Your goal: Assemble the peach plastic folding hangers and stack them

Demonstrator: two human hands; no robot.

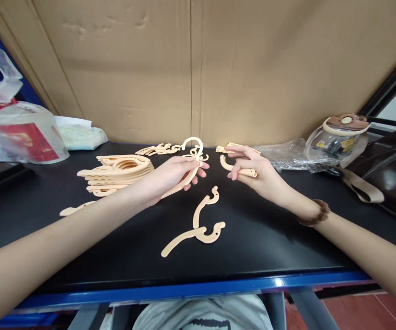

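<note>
My left hand (173, 176) is closed on a partly assembled beige plastic clothes hanger; its curved hook (200, 146) stands up above the fingers and one arm runs down behind the hand. A little to the right, my right hand (258, 167) grips a loose hanger arm (225, 162), a curved beige piece whose end points left. The two hands are apart. On the table below them lie two hook-ended hanger pieces with curved arms, one nearer (209, 236) and one farther (201, 208). Beside my left forearm is a stack of folded hangers (115, 172).
Small hanger parts (159, 149) lie at the back of the black table (259, 243), with more parts (221, 149) behind my right hand. A bagged roll (29, 133) and tissue pack (80, 135) stand left. Clear plastic wrap (283, 153), a lidded jar (342, 135) and a dark bag (390, 165) sit right.
</note>
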